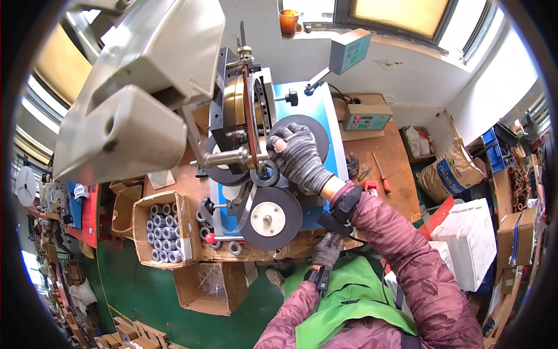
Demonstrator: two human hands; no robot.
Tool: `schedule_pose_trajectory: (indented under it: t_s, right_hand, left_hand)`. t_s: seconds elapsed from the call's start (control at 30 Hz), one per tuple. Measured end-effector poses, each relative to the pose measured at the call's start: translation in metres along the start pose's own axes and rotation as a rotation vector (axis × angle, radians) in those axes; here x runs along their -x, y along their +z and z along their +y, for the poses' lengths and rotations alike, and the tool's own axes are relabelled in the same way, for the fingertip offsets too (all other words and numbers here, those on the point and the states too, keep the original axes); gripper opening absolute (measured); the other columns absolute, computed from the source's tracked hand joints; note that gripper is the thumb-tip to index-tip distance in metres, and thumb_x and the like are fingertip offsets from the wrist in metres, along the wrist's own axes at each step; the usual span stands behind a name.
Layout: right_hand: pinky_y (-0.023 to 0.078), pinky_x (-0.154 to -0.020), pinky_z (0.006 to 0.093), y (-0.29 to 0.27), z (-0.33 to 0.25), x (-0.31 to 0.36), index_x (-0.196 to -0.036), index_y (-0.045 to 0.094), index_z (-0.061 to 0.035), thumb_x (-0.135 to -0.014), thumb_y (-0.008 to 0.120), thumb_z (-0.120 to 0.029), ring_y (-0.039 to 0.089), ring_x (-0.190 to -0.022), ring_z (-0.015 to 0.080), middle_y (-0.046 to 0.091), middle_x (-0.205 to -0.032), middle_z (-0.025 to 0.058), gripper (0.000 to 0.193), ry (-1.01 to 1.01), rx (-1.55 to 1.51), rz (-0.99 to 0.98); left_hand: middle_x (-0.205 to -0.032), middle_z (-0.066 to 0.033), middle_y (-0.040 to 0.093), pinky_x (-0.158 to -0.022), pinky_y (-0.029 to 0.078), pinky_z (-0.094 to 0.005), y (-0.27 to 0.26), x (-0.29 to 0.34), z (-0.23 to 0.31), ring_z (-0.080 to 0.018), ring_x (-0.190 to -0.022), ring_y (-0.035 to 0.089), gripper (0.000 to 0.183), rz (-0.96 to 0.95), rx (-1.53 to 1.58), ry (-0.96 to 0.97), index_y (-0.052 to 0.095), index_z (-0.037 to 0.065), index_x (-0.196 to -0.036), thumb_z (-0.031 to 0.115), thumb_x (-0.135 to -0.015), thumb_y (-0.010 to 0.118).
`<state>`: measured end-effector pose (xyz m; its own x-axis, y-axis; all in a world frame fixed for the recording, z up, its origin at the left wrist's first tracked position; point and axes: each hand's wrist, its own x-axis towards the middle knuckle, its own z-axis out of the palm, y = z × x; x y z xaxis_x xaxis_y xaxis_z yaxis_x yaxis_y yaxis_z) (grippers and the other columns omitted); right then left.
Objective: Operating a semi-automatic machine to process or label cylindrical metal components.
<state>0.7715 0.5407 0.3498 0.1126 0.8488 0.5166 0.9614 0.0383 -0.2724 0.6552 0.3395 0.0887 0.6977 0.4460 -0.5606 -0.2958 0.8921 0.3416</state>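
right hand (299,156) fingers closed on ring (268,173) at the winding machine (247,110), mounting unfinished. left hand (327,249) curled, empty; box of rings (163,228) mostly full.

Worn brown wooden table (401,174). Blue winding machine (317,110) at centre. Green control box (366,121) toward far edge. Screwdriver (381,173) and pliers (362,173) on right part. Open cardboard box (139,221) of grey ring cores (163,232) at left edge.

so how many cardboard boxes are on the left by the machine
3: a box of grey rings, an open box left of it, and another open box below. More may be hidden.
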Motion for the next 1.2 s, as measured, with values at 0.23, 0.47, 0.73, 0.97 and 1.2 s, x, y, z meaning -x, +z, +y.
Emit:
schedule_pose_trajectory:
  t_s: [0.23, 0.47, 0.73, 0.97, 1.2]
  right_hand:
    - [0.039, -0.084, 0.0396, -0.001, 0.008, 0.002, -0.09, 0.061, -0.0107, -0.066, 0.061, -0.016, 0.053, -0.094, 0.0256, 0.059, -0.096, 0.008, 0.024, -0.022, -0.004, -0.036]
    - [0.041, -0.08, 0.0409, 0.005, 0.004, 0.0, -0.083, 0.061, -0.0114, -0.066, 0.061, -0.017, 0.053, -0.089, 0.0272, 0.059, -0.091, 0.0076, 0.018, -0.071, -0.01, 0.091]
    - [0.041, -0.076, 0.0418, 0.004, 0.001, 0.0, -0.076, 0.06, -0.0136, -0.065, 0.062, -0.016, 0.053, -0.085, 0.0282, 0.059, -0.085, 0.006, 0.012, -0.065, -0.094, 0.152]
    - [0.041, -0.075, 0.043, 0.004, 0.004, 0.001, -0.079, 0.06, -0.0109, -0.066, 0.064, -0.017, 0.053, -0.084, 0.0294, 0.059, -0.083, 0.0085, 0.015, -0.091, -0.084, 0.145]
    - [0.041, -0.073, 0.0426, 0.002, 0.001, 0.002, -0.078, 0.06, -0.0102, -0.065, 0.064, -0.017, 0.054, -0.082, 0.0301, 0.059, -0.083, 0.0092, 0.015, -0.098, -0.089, 0.159]
  left_hand:
    - [-0.129, -0.0084, 0.046, -0.104, 0.028, -0.0402, -0.001, -0.004, 0.0, -0.0213, -0.123, 0.038, 0.034, 0.085, 0.383, -0.091, 0.045, 0.002, -0.121, 0.018, -0.091, 0.048]
    - [-0.107, -0.0091, 0.059, -0.094, 0.038, -0.0379, -0.065, 0.024, 0.0, -0.0194, -0.113, 0.049, 0.023, 0.115, 0.14, -0.225, 0.057, 0.006, -0.101, 0.02, -0.083, 0.061]
    - [-0.1, -0.0057, 0.063, -0.088, 0.043, -0.0419, -0.111, 0.034, -0.001, -0.0209, -0.098, 0.057, 0.025, 0.173, 0.137, -0.165, 0.061, 0.008, -0.097, 0.018, -0.075, 0.07]
    - [-0.1, -0.0069, 0.063, -0.089, 0.043, -0.0405, -0.101, 0.038, 0.0, -0.0221, -0.099, 0.057, 0.024, 0.242, 0.132, -0.172, 0.06, 0.008, -0.099, 0.017, -0.077, 0.068]
    - [-0.102, -0.008, 0.062, -0.088, 0.045, -0.0414, -0.1, 0.035, -0.007, -0.0227, -0.101, 0.056, 0.024, 0.267, 0.144, -0.156, 0.059, 0.006, -0.101, 0.017, -0.08, 0.064]
